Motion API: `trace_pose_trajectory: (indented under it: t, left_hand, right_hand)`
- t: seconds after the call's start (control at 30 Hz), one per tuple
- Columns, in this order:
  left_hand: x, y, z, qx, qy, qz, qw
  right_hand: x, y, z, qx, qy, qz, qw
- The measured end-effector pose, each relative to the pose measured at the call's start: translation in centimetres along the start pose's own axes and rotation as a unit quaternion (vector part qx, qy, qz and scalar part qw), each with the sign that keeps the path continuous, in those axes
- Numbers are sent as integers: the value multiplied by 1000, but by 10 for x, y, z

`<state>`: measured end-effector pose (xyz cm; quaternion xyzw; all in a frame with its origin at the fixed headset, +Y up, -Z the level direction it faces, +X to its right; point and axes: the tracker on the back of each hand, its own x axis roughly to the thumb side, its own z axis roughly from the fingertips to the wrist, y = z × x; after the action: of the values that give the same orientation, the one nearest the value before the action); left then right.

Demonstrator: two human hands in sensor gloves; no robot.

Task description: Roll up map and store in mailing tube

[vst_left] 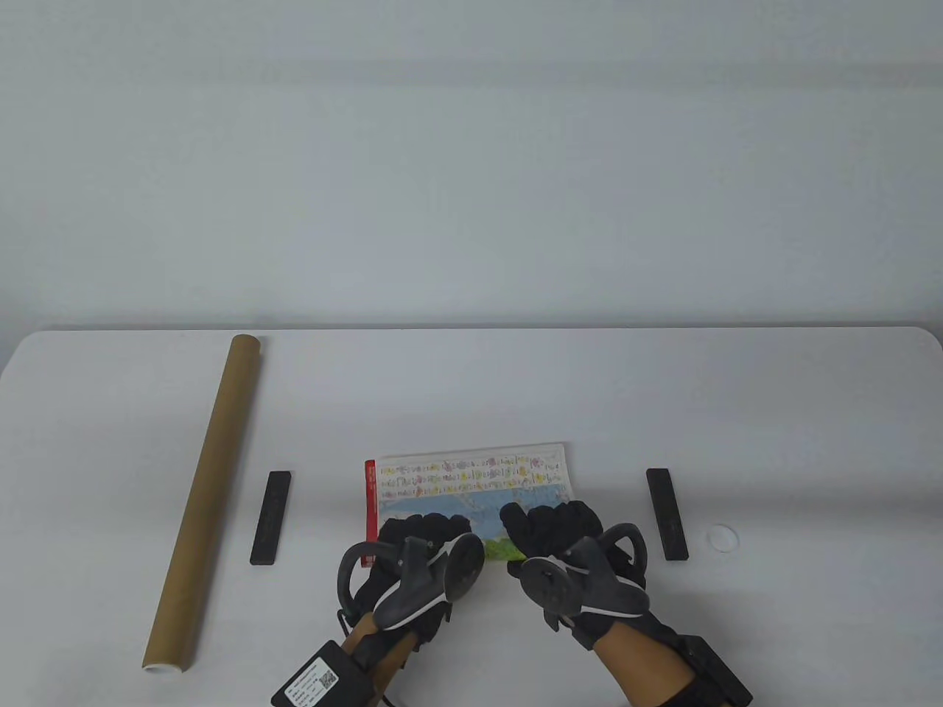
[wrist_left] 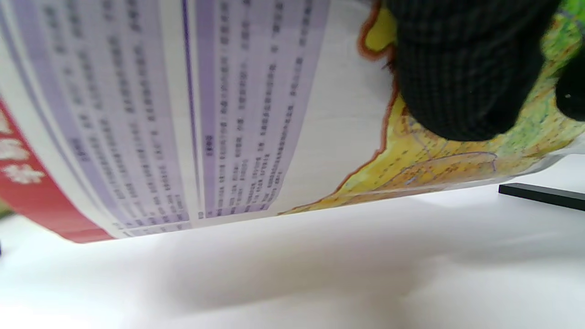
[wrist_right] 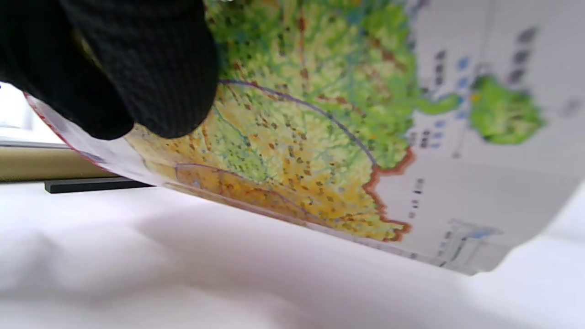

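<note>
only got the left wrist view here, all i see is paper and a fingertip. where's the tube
Observer: The tube lies on the table's left side, apart from the map.
Operator: is the right hand on the map too
Observer: Yes, the right hand grips the map's near edge beside the left hand.
Operator: is that edge off the table
Observer: Yes, the right wrist view shows the near edge curling up above the table.
Operator: i see one black bar, any more
Observer: Two: one black bar left of the map, another black bar right of it.
</note>
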<state>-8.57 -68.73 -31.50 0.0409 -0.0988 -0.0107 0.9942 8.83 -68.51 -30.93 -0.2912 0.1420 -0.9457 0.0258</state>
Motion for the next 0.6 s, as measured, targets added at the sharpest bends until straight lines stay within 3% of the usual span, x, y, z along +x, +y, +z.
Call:
trace_pose_trajectory:
  t: [0.23,0.33,0.47,0.6]
  left_hand:
    - [-16,-9,-9,-107,11,134,985]
    - [-16,-11,-10,-128,-1,145,981]
    - [-13,-12,-10,-116,-15,139,983]
    - [-6,-9,-7,-74,-33,74,994]
  right_hand:
    - [9,-3,2,-27,-13,72,997]
    - [10,-4,2,-22,-14,77,997]
    - [9,-4,1,-11,-9,81,997]
    - [6,-2,-2,10,5,67,998]
